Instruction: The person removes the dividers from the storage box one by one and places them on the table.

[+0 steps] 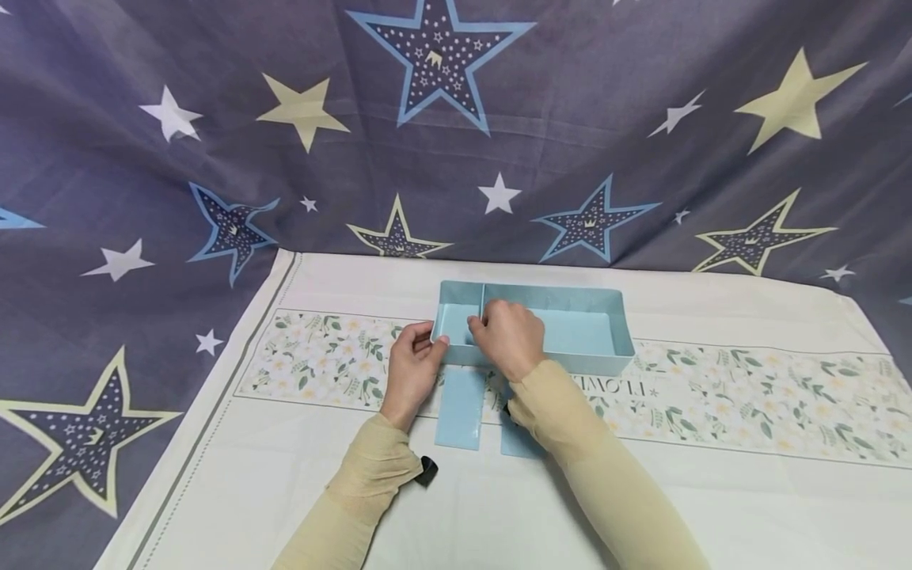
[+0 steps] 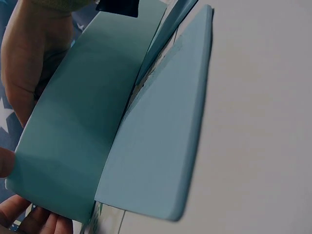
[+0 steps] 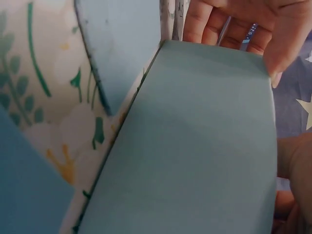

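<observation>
A long light-blue box (image 1: pixel 580 364) lies sideways on the table, with a thin divider (image 1: pixel 483 296) standing across it near its left end. My left hand (image 1: pixel 412 370) grips the box's front left corner, thumb at the rim and fingers around the end wall. In the right wrist view that same left hand (image 3: pixel 243 24) holds the corner. My right hand (image 1: pixel 510 336) reaches over the front wall, its curled fingers pinching the divider; their tips are partly hidden. The box's front wall (image 2: pixel 73 112) fills much of the left wrist view.
Two flat blue pieces, a left one (image 1: pixel 459 412) and a right one (image 1: pixel 520 442), lie in front of the box, the latter partly under my right sleeve. A white tablecloth (image 1: pixel 235 483) with a floral band covers the table. Behind hangs a star-patterned curtain (image 1: pixel 570 150).
</observation>
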Demonstrator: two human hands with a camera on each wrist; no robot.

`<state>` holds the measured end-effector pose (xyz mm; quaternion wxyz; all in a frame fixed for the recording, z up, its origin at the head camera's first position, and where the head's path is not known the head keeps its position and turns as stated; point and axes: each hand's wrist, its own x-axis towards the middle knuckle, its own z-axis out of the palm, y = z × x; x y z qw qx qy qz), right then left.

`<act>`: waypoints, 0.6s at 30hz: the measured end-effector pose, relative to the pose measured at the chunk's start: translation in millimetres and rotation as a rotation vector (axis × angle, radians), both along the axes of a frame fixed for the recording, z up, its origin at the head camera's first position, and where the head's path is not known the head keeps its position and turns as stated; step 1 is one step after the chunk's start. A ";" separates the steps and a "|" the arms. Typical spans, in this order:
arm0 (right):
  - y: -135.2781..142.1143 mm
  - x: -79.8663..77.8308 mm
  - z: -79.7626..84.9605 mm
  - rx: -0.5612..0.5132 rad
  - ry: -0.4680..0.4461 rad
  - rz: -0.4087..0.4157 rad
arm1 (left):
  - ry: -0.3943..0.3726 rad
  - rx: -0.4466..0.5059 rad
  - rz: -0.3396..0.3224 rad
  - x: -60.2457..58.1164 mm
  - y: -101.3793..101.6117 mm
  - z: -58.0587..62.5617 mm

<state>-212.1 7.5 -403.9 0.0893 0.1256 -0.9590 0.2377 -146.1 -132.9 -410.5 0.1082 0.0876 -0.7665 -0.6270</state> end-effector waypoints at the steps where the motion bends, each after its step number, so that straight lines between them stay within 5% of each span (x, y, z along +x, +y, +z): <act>1: -0.2 -0.7 -0.3 0.003 0.001 0.000 | 0.003 -0.004 0.000 1.0 0.8 1.5; 9: -1.5 -4.0 -4.8 0.013 0.018 -0.008 | 0.005 -0.002 0.003 0.6 1.0 1.4; 15: -2.0 -3.9 -8.4 -0.013 0.078 -0.011 | -0.003 0.009 0.011 -13.8 -6.3 -31.1; 18: -2.0 -4.1 -8.0 -0.021 0.132 -0.016 | 0.006 0.012 0.009 -16.1 -7.7 -36.8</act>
